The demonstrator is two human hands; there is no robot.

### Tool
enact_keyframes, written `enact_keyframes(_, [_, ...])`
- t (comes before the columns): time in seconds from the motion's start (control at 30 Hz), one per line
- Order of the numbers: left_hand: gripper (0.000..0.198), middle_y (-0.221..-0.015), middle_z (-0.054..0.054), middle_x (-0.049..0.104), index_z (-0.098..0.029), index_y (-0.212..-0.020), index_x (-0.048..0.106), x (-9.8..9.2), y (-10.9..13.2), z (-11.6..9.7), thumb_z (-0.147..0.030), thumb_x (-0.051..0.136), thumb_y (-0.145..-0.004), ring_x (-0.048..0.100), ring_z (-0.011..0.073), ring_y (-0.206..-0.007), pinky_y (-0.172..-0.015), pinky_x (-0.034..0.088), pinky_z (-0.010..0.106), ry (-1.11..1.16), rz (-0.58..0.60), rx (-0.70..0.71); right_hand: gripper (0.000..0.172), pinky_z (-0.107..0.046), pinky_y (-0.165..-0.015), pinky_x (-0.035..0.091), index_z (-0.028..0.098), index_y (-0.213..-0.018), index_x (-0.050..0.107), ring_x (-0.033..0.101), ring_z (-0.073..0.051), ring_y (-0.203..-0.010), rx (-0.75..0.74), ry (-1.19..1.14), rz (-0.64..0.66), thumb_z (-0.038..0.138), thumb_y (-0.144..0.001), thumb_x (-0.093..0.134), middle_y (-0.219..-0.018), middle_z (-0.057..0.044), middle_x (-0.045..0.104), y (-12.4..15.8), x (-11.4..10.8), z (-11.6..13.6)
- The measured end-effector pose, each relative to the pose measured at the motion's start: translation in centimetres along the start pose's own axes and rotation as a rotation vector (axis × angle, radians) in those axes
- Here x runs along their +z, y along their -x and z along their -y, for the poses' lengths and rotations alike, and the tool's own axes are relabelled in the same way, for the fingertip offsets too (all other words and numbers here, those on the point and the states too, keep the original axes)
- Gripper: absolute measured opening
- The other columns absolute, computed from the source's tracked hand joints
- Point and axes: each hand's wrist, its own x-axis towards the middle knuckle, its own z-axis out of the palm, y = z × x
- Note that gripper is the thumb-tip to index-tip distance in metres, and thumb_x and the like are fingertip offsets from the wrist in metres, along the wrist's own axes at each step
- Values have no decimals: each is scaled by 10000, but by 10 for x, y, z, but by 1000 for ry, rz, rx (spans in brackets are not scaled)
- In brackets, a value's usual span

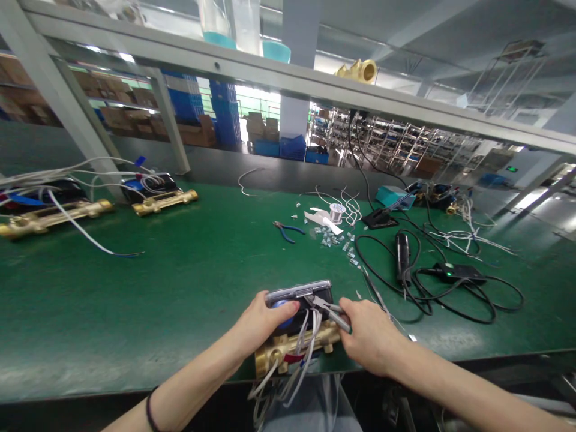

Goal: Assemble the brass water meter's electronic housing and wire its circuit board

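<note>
- brass water meter, lower centre of the frame, on the near edge of the green bench mat, with a black electronics head and clear cover
- handling judgement: heavy and stiff; the brass body looks the safest place to take hold; the clear cover may be slippery and scratch easily; loose white wires hang off the near edge and could snag
- left hand: fingers closed around the meter head, pressing on the cover
- right hand: fingers closed around steel pliers, whose tips reach in at the meter head
- writing: none readable on the meter, blurred or too small
- just right of the meter: black cables, black power adapter with green light
- centre of the frame: blue-handled pliers, solder spool, small metal clips
- right of centre: black soldering stand, teal box
- upper left of the frame: two more brass water meters with white wires
- beyond the bench: blue crates, cardboard boxes, storage racks
</note>
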Motion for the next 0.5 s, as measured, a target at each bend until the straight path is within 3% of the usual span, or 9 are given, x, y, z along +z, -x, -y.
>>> enact_keyframes(0.13, [591, -897, 101, 716, -144, -898, 658, -5, -1, 0, -603, 753, -537, 651, 319, -925, -801, 506, 400, -34, 12, 14, 68, -272, -595, 269, 202, -783, 529, 598, -195, -748, -53, -51, -31, 167, -753, 579, -798, -30, 655, 7, -2, -8])
enact_keyframes(0.27, [666, -955, 106, 718, -156, -938, 653, -13, 0, 4, -676, 723, -527, 650, 321, -956, -838, 499, 404, -62, -21, -1, 56, -239, -611, 321, 197, -834, 503, 558, -146, -689, 19, -114, -86, 221, -874, 473, -774, -9, 624, 8, -3, -31])
enact_keyframes(0.33, [730, -1003, 118, 711, -153, -984, 636, -15, 1, 5, -709, 710, -518, 642, 330, -995, -880, 482, 419, -80, -67, -15, 106, -239, -629, 348, 170, -950, 504, 565, -153, -711, 91, -123, -122, 225, -870, 461, -826, -36, 624, -5, 2, -43])
enact_keyframes(0.4, [759, -1042, 126, 702, -147, -1027, 619, -15, 4, 5, -722, 693, -537, 633, 334, -1028, -914, 466, 431, -78, -86, -7, 258, -253, -682, 375, 139, -1053, 498, 584, -178, -802, 131, -114, -151, 212, -807, 528, -932, -79, 622, -27, 10, -51])
enact_keyframes(0.5, [744, -1078, 124, 694, -153, -1062, 607, -11, 10, 1, -724, 662, -588, 625, 330, -1056, -941, 454, 432, -60, -75, 11, 341, -303, -813, 392, 135, -1073, 537, 568, -230, -975, 122, -80, -187, 232, -754, 609, -1046, -109, 600, -65, 24, -48])
